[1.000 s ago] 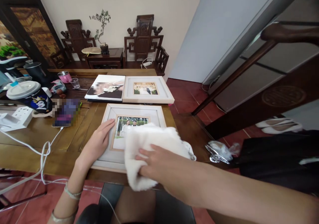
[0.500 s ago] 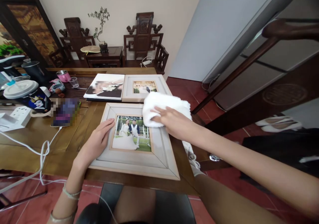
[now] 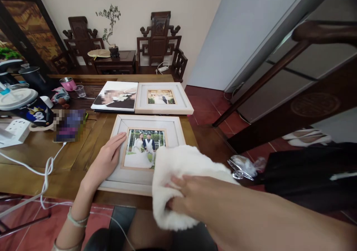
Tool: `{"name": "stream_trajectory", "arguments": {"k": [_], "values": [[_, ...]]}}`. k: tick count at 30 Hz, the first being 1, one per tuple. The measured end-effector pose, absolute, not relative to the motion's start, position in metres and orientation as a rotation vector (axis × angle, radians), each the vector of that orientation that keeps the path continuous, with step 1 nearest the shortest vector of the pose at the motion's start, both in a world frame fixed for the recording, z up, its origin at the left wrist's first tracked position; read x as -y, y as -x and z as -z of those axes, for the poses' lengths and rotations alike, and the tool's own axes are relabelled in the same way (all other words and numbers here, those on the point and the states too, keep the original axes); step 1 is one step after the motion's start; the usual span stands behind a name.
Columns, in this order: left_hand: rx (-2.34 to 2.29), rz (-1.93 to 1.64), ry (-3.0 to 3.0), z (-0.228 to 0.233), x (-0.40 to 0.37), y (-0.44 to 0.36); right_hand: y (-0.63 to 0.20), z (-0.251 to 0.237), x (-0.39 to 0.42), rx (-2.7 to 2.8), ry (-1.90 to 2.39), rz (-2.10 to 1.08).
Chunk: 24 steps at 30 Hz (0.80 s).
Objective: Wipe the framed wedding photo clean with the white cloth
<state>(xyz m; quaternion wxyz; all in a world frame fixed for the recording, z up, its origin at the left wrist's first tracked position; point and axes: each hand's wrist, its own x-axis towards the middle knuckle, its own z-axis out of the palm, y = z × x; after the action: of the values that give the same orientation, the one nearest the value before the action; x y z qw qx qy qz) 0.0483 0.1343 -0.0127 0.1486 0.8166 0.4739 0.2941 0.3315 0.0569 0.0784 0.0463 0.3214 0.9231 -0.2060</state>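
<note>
A pale wooden picture frame (image 3: pixel 126 121) with a wedding photo lies flat at the near edge of the brown wooden table (image 3: pixel 33 158). My left hand (image 3: pixel 107 158) rests flat on the frame's left border, fingers apart. My right hand (image 3: pixel 185 195) presses a fluffy white cloth (image 3: pixel 178 169) onto the frame's lower right corner, and the cloth hides that corner. A second framed photo (image 3: pixel 163 98) and a frameless photo print (image 3: pixel 115 96) lie side by side farther back on the table.
On the table's left are a phone (image 3: pixel 68 124) on a white cable (image 3: pixel 46 169), a white power strip (image 3: pixel 12 132), a pink cup (image 3: pixel 67 83) and a small glass (image 3: pixel 80 91). Carved dark chairs (image 3: pixel 160 42) stand at the back wall. A dark wooden rail (image 3: pixel 262 81) crosses the right side.
My right hand dragged the white cloth from the frame's upper right corner back down to its lower right corner. My left hand stayed on the frame's left border.
</note>
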Motion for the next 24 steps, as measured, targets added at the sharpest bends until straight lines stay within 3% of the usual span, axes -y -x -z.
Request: {"name": "stream_trajectory", "arguments": {"k": [3, 9, 12, 18, 24], "values": [[-1.367, -0.836, -2.341, 0.013, -0.134, -0.048, -0.33, -0.088, -0.068, -2.886, -0.937, 0.722], [-1.358, -0.836, -2.319, 0.011, -0.133, -0.049, -0.33, -0.08, -0.139, -3.058, -1.201, -0.29], [-1.356, -0.847, -2.318, 0.011, -0.133, -0.049, -0.33, -0.065, -0.164, -2.875, -1.284, -0.489], [-1.33, -0.865, -2.328, 0.012, -0.134, -0.05, -0.317, -0.033, -0.143, -2.703, -1.28, -0.261], [-1.368, -0.882, -2.337, 0.014, -0.136, -0.049, -0.291, -0.061, -0.082, -2.593, -1.06, 0.097]]}}
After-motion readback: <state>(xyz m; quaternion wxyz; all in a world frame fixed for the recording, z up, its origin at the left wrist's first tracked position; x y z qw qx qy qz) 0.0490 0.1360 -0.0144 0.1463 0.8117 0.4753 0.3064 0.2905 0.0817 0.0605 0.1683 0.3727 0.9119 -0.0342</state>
